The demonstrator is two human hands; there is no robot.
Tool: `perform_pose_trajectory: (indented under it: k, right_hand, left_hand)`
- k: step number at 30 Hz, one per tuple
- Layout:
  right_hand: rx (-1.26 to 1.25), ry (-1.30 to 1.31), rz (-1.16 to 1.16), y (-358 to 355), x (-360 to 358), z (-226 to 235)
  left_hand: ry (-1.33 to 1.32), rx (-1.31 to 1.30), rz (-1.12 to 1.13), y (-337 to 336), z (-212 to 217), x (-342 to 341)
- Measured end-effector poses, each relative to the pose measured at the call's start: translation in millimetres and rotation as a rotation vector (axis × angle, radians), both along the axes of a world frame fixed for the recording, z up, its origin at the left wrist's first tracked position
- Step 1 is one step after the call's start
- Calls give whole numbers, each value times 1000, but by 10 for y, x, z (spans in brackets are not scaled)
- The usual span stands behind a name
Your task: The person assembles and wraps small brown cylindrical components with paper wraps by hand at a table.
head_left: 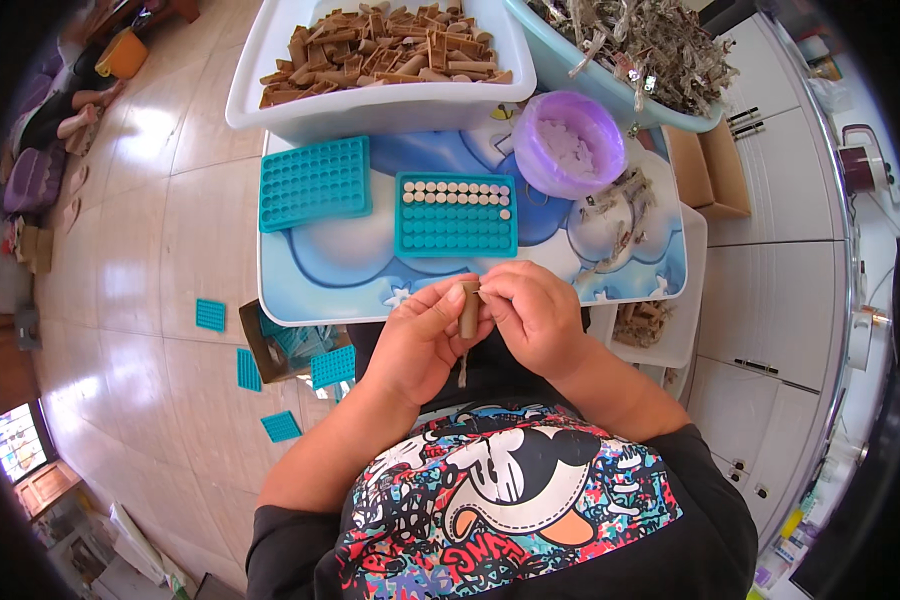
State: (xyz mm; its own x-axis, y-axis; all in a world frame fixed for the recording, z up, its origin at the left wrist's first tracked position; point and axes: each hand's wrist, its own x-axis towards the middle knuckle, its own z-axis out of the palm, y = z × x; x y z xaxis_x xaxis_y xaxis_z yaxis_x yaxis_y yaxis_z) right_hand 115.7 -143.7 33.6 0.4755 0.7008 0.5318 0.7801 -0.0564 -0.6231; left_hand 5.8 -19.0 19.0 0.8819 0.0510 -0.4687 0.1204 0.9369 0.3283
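My left hand [422,335] is wrapped round a small brown cylinder [469,312], held upright over the table's near edge. A thin, pale twisted strand [463,372] hangs below it. My right hand [532,312] is closed in a pinch at the cylinder's upper end; a thin pale bit shows at the fingertips, too small to name. Beyond my hands lies a teal tray [456,240] of round pockets. White discs [446,191] sit in its two far rows, one more at the right of the row below. A second teal tray [315,182] lies to the left.
At the back, a white tub [400,118] holds brown pieces, and a light blue basin [625,103] holds tangled grey strands. A purple bowl [537,165] contains white bits. More strands [620,215] lie on the table's right. Small teal trays [281,426] and an open box [260,345] are on the floor.
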Motion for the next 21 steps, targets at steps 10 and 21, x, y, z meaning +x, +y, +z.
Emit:
perform_pose_trajectory:
  k: [10, 21]
  right_hand:
    - [-7, -8, 2, 37, -43, -45]
    - [36, 517, 290, -451, 323, 236]
  left_hand:
    - [-17, 23, 2, 11, -85, -22]
    - [-96, 505, -422, 272, 409, 371]
